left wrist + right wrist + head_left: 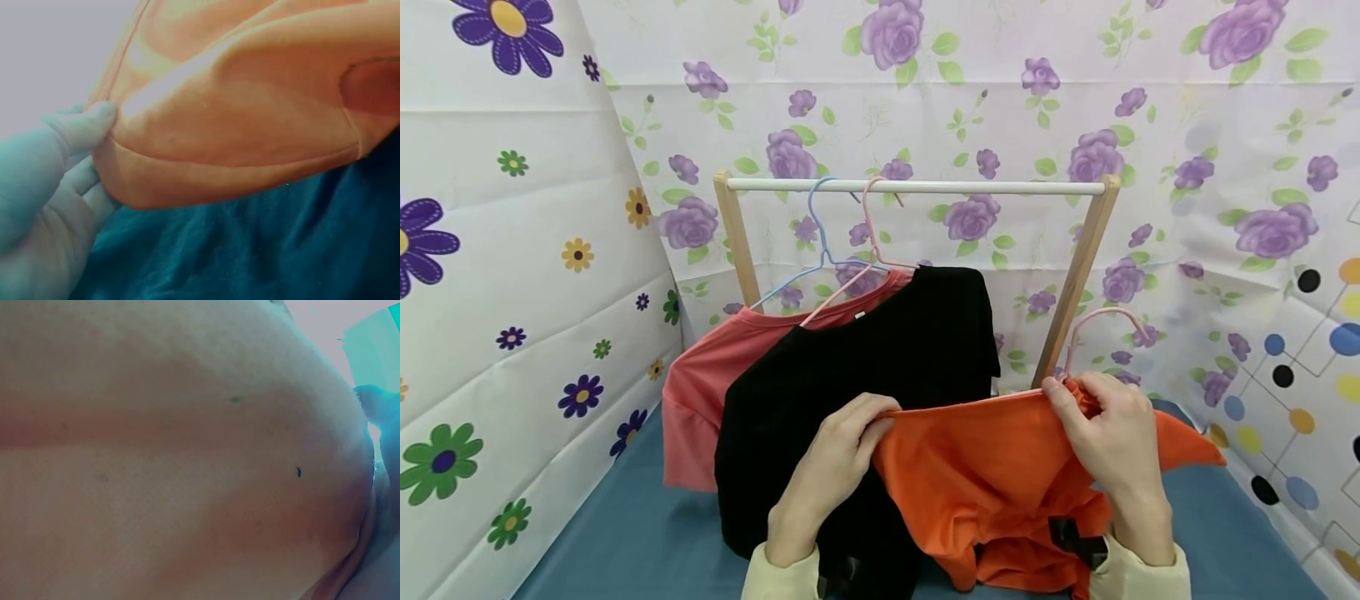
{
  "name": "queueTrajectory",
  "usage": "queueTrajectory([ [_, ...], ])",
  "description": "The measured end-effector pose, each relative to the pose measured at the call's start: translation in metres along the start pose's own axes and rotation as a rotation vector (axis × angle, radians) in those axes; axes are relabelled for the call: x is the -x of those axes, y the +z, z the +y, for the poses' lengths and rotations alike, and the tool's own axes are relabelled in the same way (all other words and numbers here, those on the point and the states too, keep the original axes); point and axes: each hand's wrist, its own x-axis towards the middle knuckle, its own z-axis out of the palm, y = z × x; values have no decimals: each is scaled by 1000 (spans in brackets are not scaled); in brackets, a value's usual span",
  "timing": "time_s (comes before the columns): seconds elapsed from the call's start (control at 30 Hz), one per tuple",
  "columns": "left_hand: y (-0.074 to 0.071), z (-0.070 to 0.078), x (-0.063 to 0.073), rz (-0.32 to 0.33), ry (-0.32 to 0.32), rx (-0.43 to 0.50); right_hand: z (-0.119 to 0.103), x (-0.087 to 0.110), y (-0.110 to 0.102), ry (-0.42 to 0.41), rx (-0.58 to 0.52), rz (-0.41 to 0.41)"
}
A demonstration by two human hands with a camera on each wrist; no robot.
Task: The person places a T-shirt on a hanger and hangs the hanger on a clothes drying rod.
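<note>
An orange shirt (977,467) hangs between my two hands, in front of the rack. My left hand (831,458) pinches its upper edge at the left end; the left wrist view shows thumb and fingers on the seamed fabric (237,125). At the other side my right hand (1112,425) grips bunched orange cloth by the neck of a pink hanger (1072,337), whose hook rises above the hand. Most of that hanger is hidden inside the shirt. Orange cloth (187,475) fills most of the right wrist view, close up and washed out.
A clothes rack with a white rail (925,187) and wooden posts (1078,275) stands behind. On it hang a coral shirt (692,417) on a blue hanger (820,225) and a black shirt (850,375) on a pink hanger (871,225). Blue cloth (647,533) covers the surface below.
</note>
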Motion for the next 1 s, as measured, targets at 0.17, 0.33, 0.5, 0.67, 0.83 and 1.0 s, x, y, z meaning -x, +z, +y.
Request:
queueTrajectory([
  [0.17,1,-3,1,83,-153,-21,2,0,-1,2,-10,-15],
  [0.33,1,-5,4,26,-232,-153,2,0,1,-7,-21,-3],
  [0.5,6,-4,3,-4,-118,-243,1,0,4,-40,-24,40],
  [0.67,10,-1,2,-19,-48,-264,-2,-1,10,-63,5,50],
  [0.83,14,2,0,-57,-15,-303,-7,0,14,-80,23,49],
  [1.0,18,5,-1,-90,-6,-353,-10,0,17,-104,36,36],
])
